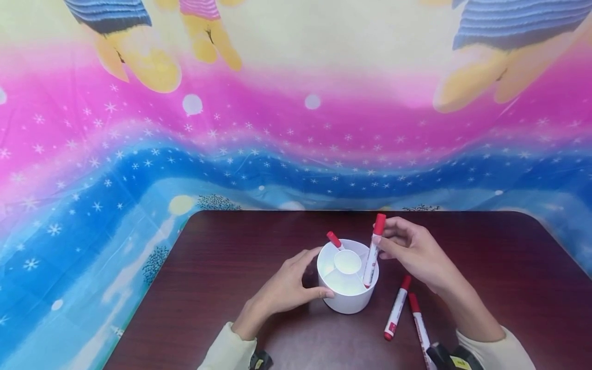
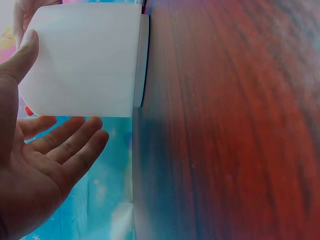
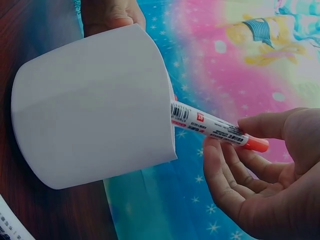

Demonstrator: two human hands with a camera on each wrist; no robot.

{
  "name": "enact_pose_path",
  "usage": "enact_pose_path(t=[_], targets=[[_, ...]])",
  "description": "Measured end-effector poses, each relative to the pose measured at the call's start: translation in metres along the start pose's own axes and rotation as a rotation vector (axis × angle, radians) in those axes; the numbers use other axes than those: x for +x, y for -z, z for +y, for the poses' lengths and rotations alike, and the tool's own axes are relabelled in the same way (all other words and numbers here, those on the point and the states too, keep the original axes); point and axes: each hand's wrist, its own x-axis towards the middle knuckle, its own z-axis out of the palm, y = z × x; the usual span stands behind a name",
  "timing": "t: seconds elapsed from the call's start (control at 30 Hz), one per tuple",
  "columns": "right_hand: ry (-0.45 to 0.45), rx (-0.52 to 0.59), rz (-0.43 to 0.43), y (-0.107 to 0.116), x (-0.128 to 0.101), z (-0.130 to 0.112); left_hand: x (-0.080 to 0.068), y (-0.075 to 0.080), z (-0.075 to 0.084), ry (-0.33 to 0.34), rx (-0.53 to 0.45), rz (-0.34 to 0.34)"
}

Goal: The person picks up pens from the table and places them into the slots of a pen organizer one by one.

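A white round pen holder [image 1: 348, 304] with a central cup and divided compartments stands on the table. My left hand [image 1: 290, 281] holds its left side, with the thumb at the near rim and the fingers round the far side. Between thumb and fingers, my right hand [image 1: 418, 252] pinches a red-capped marker [image 3: 215, 126] near its cap. That marker leans, cap up, with its lower end inside the holder's right compartment. Another red-capped marker [image 1: 334, 240] stands tilted in the back left compartment.
Two more markers lie right of the holder: one nearer marker [image 1: 398, 308] and another marker [image 1: 420, 326], partly hidden by the right wrist's camera strap. The dark wooden table [image 1: 222, 246] ends at a colourful printed cloth [image 1: 277, 128] behind it.
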Motion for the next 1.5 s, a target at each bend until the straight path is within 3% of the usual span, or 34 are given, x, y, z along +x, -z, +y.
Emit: enact_pose_path(t=[1.5], targets=[[-0.023,-0.096,-0.053,-0.0015,0.0012,0.0057,0.0003,-0.0016,-0.0013,0.012,0.004,-0.002]])
